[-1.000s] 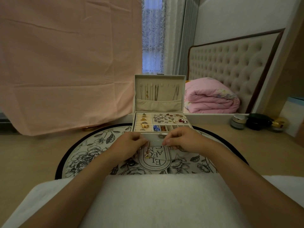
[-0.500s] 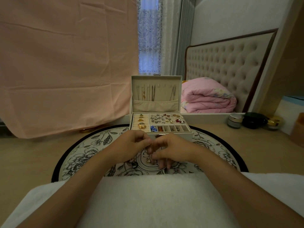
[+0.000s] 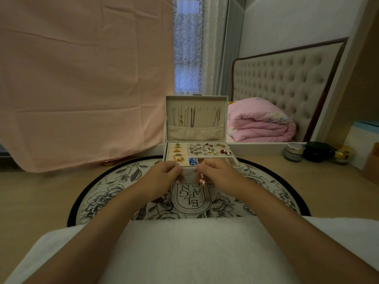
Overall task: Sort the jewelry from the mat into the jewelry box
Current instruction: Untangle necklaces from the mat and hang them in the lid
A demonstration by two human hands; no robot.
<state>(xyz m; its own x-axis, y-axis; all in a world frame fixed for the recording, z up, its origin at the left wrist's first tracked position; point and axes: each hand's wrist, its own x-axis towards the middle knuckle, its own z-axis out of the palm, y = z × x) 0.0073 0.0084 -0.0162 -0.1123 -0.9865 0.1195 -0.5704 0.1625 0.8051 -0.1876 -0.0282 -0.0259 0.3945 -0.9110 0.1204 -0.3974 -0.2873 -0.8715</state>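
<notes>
While both hands are held close together just in front of the jewelry box (image 3: 225, 166), the fingertips of each are curled into a pinch. The right hand (image 3: 220, 175) pinches a pink-beaded piece (image 3: 202, 180), which dangles below the fingers and above the mat. The left hand (image 3: 162, 178) pinches a gold-toned piece (image 3: 180, 177) between thumb and fingers. Whether the two pieces are joined by a chain cannot be determined.

A dark ring (image 3: 168, 205) lies on the round floral mat (image 3: 114, 187), beside the left wrist and next to the printed oval label (image 3: 190, 198).

The jewelry box stands at the far edge of the mat with its lid (image 3: 196, 133) upright. Necklaces (image 3: 184, 117) hang inside the lid. Gold rings (image 3: 177, 154) sit in the left compartment, small silver and red pieces (image 3: 205, 150) fill the wide rear compartment, and a blue piece (image 3: 192, 160) occupies a small front compartment.

A white towel (image 3: 188, 242) covers the near edge of the mat under both forearms. Cosmetic jars (image 3: 294, 152) stand at the right of the wooden tabletop (image 3: 41, 197). A folded pink quilt (image 3: 260, 124) lies beyond the box.
</notes>
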